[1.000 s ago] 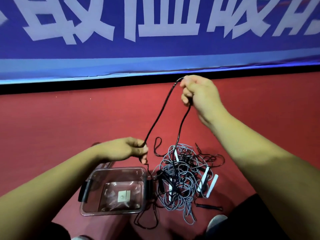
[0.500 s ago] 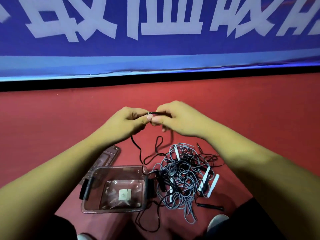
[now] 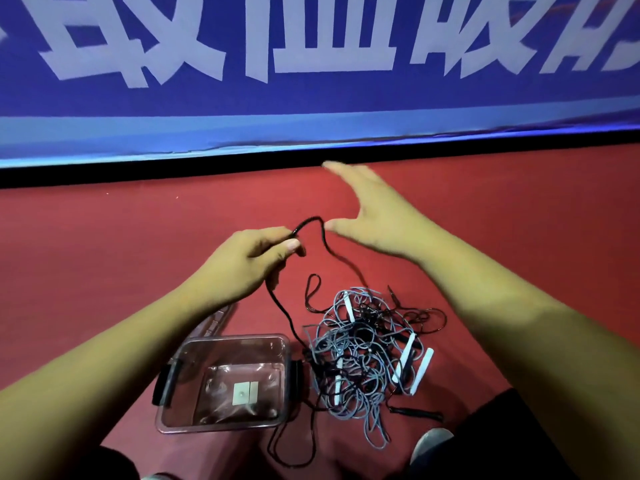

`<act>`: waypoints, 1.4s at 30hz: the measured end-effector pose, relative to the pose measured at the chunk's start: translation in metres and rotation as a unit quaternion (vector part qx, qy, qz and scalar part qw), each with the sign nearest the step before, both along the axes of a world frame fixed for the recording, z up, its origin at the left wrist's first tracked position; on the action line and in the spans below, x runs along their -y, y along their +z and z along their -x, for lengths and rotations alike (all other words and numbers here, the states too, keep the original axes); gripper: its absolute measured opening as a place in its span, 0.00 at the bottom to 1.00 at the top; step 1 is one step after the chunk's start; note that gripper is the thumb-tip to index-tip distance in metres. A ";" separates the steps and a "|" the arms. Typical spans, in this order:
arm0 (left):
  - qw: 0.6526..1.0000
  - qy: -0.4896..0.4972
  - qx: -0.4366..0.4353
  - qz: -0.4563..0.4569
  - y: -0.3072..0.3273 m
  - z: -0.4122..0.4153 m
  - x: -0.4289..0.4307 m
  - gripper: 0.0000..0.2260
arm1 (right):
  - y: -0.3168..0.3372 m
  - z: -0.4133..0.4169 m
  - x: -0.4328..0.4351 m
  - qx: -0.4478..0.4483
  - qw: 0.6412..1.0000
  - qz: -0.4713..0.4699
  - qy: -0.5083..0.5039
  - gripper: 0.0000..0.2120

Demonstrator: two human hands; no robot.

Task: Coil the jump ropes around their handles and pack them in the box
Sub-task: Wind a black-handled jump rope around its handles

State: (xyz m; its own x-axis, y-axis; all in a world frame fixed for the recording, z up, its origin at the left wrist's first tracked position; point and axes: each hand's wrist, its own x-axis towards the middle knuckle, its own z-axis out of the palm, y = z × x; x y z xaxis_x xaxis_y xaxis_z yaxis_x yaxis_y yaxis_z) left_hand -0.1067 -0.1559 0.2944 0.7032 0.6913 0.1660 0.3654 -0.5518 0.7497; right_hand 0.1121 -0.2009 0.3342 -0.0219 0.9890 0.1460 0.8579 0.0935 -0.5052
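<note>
Above the box (image 3: pixel 235 338), the left hand (image 3: pixel 249 261) pinches the light, limp rope (image 3: pixel 327 245), which trails into the pile (image 3: pixel 363 344) beside the box, while the right hand (image 3: pixel 377 220) is spread empty; a handle (image 3: pixel 417 412) seems the firmer hold.

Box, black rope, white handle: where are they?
box (image 3: pixel 235 338), head view, far rim.
black rope (image 3: pixel 310 220), head view, top of the raised loop.
white handle (image 3: pixel 421 371), head view, middle of the rightmost one.

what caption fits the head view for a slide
Left hand holds a black jump rope, open right hand raised, above the tangled pile beside the clear box
</note>
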 end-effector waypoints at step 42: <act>0.961 -0.047 0.064 0.266 -0.029 -0.023 0.008 0.11 | 0.009 0.010 0.004 -0.570 0.819 0.065 0.010 0.08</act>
